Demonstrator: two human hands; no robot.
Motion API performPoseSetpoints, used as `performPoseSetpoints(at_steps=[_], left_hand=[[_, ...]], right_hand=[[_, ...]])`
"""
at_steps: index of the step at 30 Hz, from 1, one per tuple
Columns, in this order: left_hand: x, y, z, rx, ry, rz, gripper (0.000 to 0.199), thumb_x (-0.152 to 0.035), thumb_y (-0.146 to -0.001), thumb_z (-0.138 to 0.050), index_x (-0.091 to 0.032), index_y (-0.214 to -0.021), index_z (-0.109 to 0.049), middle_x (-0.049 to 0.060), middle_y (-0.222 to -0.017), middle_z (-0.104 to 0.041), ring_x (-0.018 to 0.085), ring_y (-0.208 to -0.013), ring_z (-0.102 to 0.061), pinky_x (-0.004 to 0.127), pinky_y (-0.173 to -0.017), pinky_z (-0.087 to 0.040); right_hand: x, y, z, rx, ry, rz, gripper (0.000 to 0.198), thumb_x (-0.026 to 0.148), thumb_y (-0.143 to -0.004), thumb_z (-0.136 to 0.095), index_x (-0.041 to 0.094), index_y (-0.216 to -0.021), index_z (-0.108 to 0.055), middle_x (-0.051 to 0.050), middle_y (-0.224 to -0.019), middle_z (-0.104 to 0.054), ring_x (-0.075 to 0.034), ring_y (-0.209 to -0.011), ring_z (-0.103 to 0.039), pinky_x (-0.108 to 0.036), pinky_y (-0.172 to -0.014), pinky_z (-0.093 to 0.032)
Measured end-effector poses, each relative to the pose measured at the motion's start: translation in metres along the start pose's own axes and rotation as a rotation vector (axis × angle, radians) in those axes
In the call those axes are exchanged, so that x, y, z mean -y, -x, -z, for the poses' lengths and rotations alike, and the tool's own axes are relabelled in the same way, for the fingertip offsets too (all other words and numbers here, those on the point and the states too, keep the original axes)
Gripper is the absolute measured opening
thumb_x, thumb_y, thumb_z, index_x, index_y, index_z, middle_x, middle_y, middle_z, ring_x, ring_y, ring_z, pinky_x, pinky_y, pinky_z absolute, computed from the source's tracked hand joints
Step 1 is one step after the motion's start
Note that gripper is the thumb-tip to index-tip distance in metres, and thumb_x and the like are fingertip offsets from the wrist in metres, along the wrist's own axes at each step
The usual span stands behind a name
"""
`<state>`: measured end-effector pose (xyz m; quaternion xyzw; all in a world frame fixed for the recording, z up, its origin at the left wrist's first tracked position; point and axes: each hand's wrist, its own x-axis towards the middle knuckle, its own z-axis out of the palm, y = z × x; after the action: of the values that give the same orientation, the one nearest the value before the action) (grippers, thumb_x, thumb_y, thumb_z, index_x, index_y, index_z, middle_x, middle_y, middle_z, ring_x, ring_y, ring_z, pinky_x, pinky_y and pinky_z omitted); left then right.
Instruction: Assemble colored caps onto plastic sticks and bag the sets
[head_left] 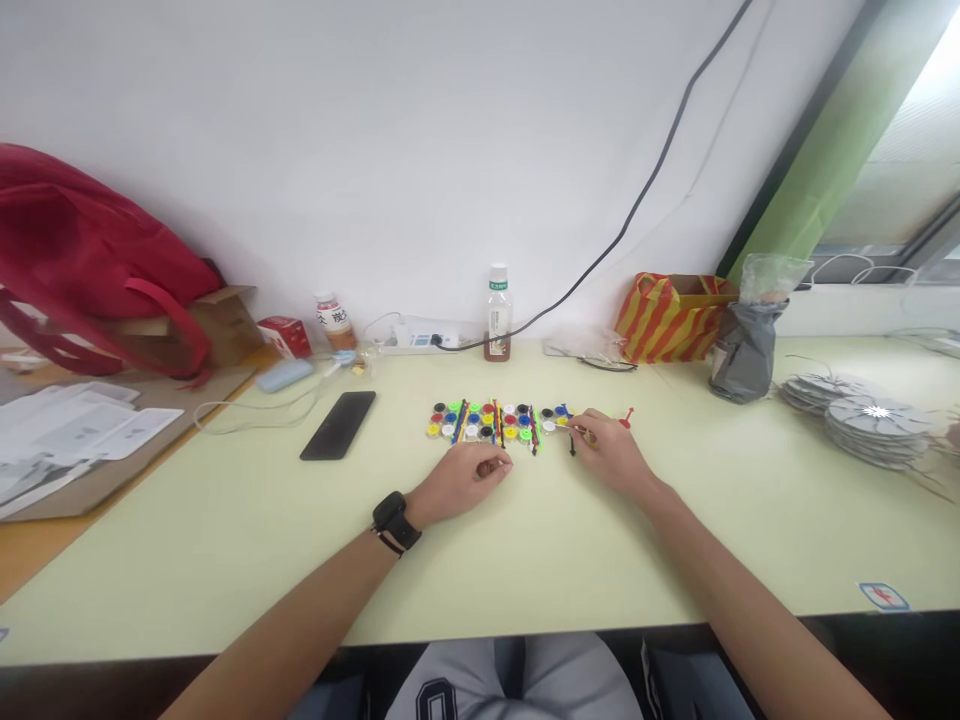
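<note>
The left hand point(461, 478) curls closed just in front of the bright discs point(511, 433) and sticks point(460, 424) on the desk point(525, 560), the right hand point(606, 448) bends at their right end, I can't tell if gripping, and a bottle point(498, 322) stands behind.

Lighting: bright, diffuse; window point(892, 190), beyond and right of the right grip point(606, 448), overexposed. Shadows: soft, faint. Edges: wide-angle stretching. Discs point(510, 432) left of that grip: seemingly slightly blurred.

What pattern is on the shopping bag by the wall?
The shopping bag has red and yellow stripes, seen in the head view.
</note>
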<state>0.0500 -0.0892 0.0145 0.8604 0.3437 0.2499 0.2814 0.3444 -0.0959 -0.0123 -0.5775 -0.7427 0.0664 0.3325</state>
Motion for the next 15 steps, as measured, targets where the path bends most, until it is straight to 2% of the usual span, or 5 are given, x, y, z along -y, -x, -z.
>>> performPoseSetpoints(at_steps=[2,6,9,12,15], left_hand=[[0.000,0.000,0.000,0.002,0.005,0.005,0.023,-0.035,-0.099,-0.054,-0.021,-0.094,-0.071,0.002,-0.081,-0.067,0.016,-0.069,-0.057,0.028,-0.063,-0.042],[0.000,0.001,0.000,0.006,0.009,-0.002,0.023,-0.034,-0.099,-0.054,-0.021,-0.092,-0.070,0.001,-0.078,-0.066,0.015,-0.068,-0.056,0.028,-0.063,-0.041],[0.000,0.001,0.000,0.004,0.012,-0.007,0.022,-0.034,-0.099,-0.054,-0.021,-0.092,-0.070,0.001,-0.077,-0.065,0.015,-0.067,-0.055,0.027,-0.062,-0.040],[-0.001,0.001,-0.001,-0.001,0.016,-0.005,0.023,-0.036,-0.099,-0.054,-0.021,-0.093,-0.070,0.001,-0.077,-0.064,0.015,-0.067,-0.053,0.028,-0.061,-0.039],[-0.003,0.000,0.001,-0.004,0.016,-0.012,0.030,-0.039,-0.101,-0.049,-0.020,-0.087,-0.067,0.001,-0.073,-0.060,0.016,-0.066,-0.050,0.028,-0.060,-0.036]], right_hand=[[0.001,0.000,0.002,0.005,0.008,-0.020,0.023,0.018,-0.088,-0.051,0.021,-0.097,-0.071,-0.005,-0.093,-0.070,-0.018,-0.069,-0.060,-0.030,-0.066,-0.040],[0.007,-0.001,0.010,0.044,0.009,-0.082,0.012,0.017,-0.081,-0.054,0.020,-0.074,-0.064,-0.001,-0.071,-0.065,-0.017,-0.064,-0.057,-0.028,-0.063,-0.036],[0.015,0.001,0.016,0.106,-0.016,-0.065,0.014,0.016,-0.078,-0.053,0.020,-0.065,-0.057,0.001,-0.062,-0.059,-0.015,-0.060,-0.051,-0.028,-0.061,-0.033],[0.028,0.006,0.014,0.230,-0.136,0.013,0.014,0.012,-0.076,-0.051,0.020,-0.066,-0.056,0.001,-0.064,-0.058,-0.015,-0.061,-0.051,-0.027,-0.060,-0.034],[0.044,0.010,0.007,0.354,-0.341,0.063,0.015,0.012,-0.079,-0.050,0.020,-0.078,-0.063,-0.002,-0.079,-0.066,-0.016,-0.071,-0.057,-0.026,-0.064,-0.041]])
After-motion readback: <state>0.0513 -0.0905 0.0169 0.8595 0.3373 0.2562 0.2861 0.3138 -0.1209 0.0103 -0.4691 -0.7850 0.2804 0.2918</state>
